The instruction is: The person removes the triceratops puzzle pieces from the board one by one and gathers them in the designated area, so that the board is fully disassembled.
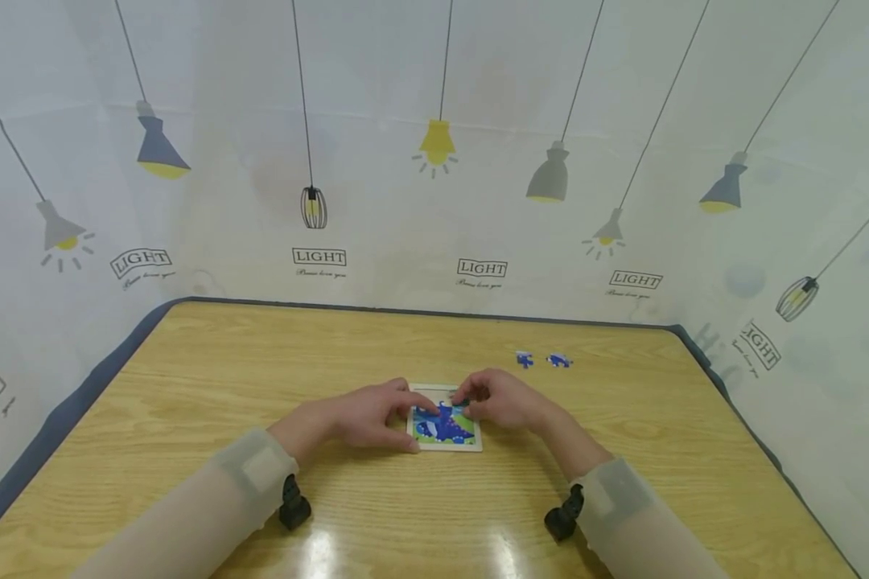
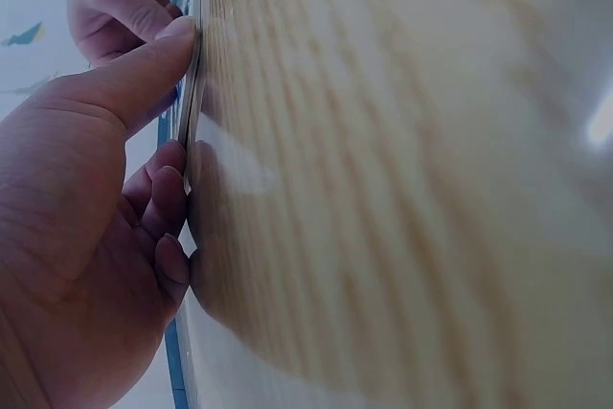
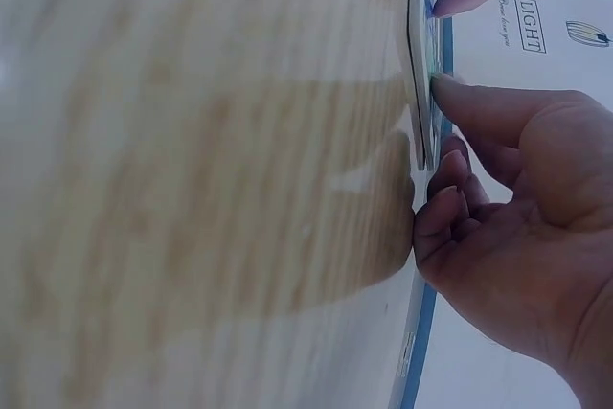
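A small jigsaw puzzle [image 1: 445, 430] with a blue dinosaur lies in a pale-rimmed tray [image 1: 445, 449]; bare tray shows along its upper part. My left hand [image 1: 369, 414] is at its left side. The index finger reaches over the picture, and the thumb touches the tray's lower left corner. From the right, my right hand [image 1: 510, 400] bends over the upper right part, thumb and index finger pinching a small, dark-edged puzzle piece [image 1: 464, 401], mostly hidden by the fingers. In the right wrist view, the right thumb [image 3: 479, 107] lies against the tray's edge.
Two loose blue puzzle pieces, one left [image 1: 525, 359] and one right [image 1: 559, 360], lie beyond my right hand. The wooden table [image 1: 261, 346] ends at a wall sheet [image 1: 376, 241] printed with lamps, at the back and both sides.
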Available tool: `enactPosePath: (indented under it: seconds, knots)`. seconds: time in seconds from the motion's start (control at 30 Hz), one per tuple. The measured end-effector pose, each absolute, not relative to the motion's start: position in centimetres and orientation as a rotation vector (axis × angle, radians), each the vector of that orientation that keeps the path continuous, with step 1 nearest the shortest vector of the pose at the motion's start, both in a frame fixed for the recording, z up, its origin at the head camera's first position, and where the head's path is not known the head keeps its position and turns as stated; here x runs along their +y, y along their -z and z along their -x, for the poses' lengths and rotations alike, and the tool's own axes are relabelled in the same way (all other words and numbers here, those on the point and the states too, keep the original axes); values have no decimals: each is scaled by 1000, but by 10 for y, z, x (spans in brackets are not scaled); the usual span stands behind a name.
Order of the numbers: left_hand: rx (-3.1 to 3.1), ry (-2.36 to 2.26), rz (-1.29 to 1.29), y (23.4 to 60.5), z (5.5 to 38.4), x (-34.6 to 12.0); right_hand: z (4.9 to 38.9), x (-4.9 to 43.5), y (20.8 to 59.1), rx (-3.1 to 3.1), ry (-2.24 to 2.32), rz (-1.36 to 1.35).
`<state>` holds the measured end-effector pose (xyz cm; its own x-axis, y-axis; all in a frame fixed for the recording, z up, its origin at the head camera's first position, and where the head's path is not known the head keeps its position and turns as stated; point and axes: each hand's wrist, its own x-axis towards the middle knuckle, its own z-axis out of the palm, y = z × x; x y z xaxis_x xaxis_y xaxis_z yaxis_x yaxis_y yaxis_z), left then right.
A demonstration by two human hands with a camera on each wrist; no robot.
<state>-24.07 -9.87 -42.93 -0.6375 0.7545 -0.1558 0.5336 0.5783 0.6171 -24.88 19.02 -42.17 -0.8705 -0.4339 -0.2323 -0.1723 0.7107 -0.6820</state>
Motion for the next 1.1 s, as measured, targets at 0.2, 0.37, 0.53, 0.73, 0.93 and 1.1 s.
enactPosePath:
  seconds: [0.2,0.37,0.53,0.73,0.93,1.1]
  knots:
    - [2405,-757,-1036,429,241,-99,248,191,422,2558,976,483]
    - [2399,-761,-1023,429,241,-99,248,191,422,2561,964,446]
    - [2403,-760,-1008,430,241,-99,248,191,424,2567,998,388]
    - [2401,-761,-1012,431,241,-98,247,191,425,2579,1055,380]
    - [2397,-771,-1029,432,241,-99,244,194,424,2564,1123,397]
    - [2401,-771,-1032,432,241,-98,241,198,421,2557,1172,421]
